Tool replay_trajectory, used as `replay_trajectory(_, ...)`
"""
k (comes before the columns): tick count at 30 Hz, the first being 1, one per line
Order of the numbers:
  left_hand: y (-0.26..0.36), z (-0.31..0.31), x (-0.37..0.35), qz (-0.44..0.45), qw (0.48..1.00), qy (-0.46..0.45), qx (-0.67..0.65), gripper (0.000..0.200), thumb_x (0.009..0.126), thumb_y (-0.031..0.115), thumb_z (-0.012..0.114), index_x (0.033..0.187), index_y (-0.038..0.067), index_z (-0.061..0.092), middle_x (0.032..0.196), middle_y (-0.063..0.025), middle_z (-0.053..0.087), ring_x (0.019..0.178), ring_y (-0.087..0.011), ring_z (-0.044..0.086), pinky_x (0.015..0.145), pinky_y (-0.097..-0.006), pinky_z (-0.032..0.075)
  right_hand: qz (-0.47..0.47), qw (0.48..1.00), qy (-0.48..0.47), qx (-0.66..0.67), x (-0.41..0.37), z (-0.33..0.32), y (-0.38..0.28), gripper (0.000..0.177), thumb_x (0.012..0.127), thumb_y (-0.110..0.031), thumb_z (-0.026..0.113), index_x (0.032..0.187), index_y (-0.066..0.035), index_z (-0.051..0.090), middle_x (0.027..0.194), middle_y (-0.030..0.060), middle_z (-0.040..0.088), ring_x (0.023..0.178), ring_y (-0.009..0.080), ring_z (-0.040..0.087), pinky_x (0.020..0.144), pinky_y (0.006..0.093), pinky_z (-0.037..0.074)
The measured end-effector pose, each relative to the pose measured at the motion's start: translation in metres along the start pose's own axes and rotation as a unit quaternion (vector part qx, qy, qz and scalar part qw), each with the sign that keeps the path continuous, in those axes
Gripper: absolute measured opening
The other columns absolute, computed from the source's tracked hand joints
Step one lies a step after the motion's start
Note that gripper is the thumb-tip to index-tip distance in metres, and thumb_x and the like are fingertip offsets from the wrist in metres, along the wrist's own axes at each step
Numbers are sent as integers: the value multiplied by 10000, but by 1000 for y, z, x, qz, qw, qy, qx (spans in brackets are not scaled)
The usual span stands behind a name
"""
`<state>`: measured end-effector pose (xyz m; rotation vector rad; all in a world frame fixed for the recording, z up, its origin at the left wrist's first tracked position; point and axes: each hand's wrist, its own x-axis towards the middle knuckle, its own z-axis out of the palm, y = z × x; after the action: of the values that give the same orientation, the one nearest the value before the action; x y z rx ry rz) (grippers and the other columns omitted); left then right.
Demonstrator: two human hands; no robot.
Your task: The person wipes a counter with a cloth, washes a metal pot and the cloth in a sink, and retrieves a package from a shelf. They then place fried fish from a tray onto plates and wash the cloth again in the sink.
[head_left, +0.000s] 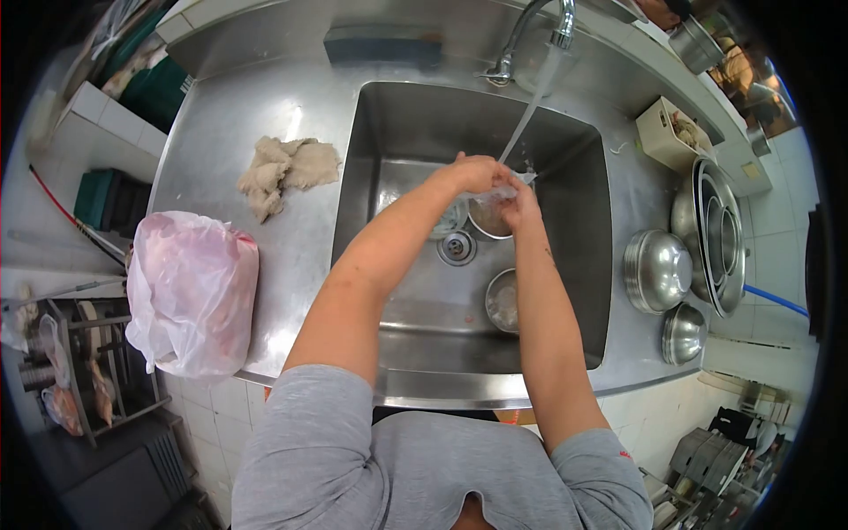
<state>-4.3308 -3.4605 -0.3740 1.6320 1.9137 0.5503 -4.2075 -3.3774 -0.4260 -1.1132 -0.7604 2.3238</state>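
Observation:
Water runs from the faucet (562,35) in a stream onto my two hands, which are close together over the sink (424,349). My left hand (480,174) is bent at the stream, its fingers partly hidden. Beside it, my right hand (519,205) has its fingers curled. Something clear and wet shows between them, too blurred to name. Directly below the hands, a metal bowl (488,221) sits in the sink near the drain (457,248). Another round metal bowl (503,302) lies closer to my right forearm.
A beige cloth (287,172) and a full white plastic bag (193,296) are on the left counter. Stacked metal bowls (658,271), large basins (711,234) and a cream container (673,132) stand on the right. Part of a person (664,12) shows at the top right.

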Motion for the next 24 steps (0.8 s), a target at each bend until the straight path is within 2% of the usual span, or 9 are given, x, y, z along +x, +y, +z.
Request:
replay_trajectory(2,-3,0,0,6,1000,-7,25,190,774,143,554,962,154,573,1048,-33,596,1031,-274,525,870,-617,282,-67,997,12,-39,20,-14,0,245,765,-61,587,998,1,541,950,135,578,829,271,577,765,362,476)
replay_trajectory(7,6,-15,1,0,992,-48,117,210,750,103,538,946,161,586,969,-74,596,1029,-276,527,893,-617,282,-189,976,12,-109,5,0,-12,218,744,25,554,961,22,552,864,101,600,758,212,584,701,311,470)
replay_trajectory(12,40,-12,-11,38,977,175,115,197,736,83,526,905,140,612,938,-85,585,991,-279,545,872,-587,328,-250,953,13,-170,-22,23,-35,214,754,-33,586,959,24,562,829,72,607,724,145,561,653,295,441)
replay_trajectory(13,40,-3,-15,44,965,239,96,193,735,80,523,896,131,615,936,-84,584,981,-278,550,863,-574,345,-244,951,-8,-192,-5,7,-29,215,758,-47,590,961,22,566,834,71,608,715,139,555,651,294,438)
replay_trajectory(15,31,15,-14,25,981,163,98,190,736,73,517,897,109,611,946,-92,576,955,-291,555,833,-532,385,-160,946,31,-280,-3,-9,-17,240,801,-168,613,972,-2,585,890,65,611,753,145,559,701,300,432)
replay_trajectory(18,30,5,5,35,982,180,34,162,742,69,504,879,57,590,954,-120,564,894,-335,557,754,-457,441,-172,980,-91,-43,-22,-5,-20,357,833,-317,592,1024,-17,570,978,66,596,852,160,545,797,308,407)
replay_trajectory(20,51,-9,-5,87,983,165,-6,150,743,79,505,867,46,583,961,-129,561,875,-348,557,739,-450,442,-136,989,-39,-38,-49,-8,-26,581,833,-540,475,1159,-59,485,1087,61,551,1025,181,495,917,361,338)
replay_trajectory(21,58,-9,-8,77,981,176,-15,125,742,93,512,834,32,570,928,-144,569,864,-345,558,728,-443,438,-49,996,68,-20,-46,-17,-17,594,830,-553,465,1170,-65,476,1101,64,545,1046,187,487,905,387,348)
replay_trajectory(24,49,7,4,88,957,267,-72,117,750,96,486,812,23,553,889,-165,569,832,-362,555,708,-440,439,70,996,46,30,-67,-17,6,518,819,-507,515,1144,-104,504,981,37,586,891,181,547,728,395,410)
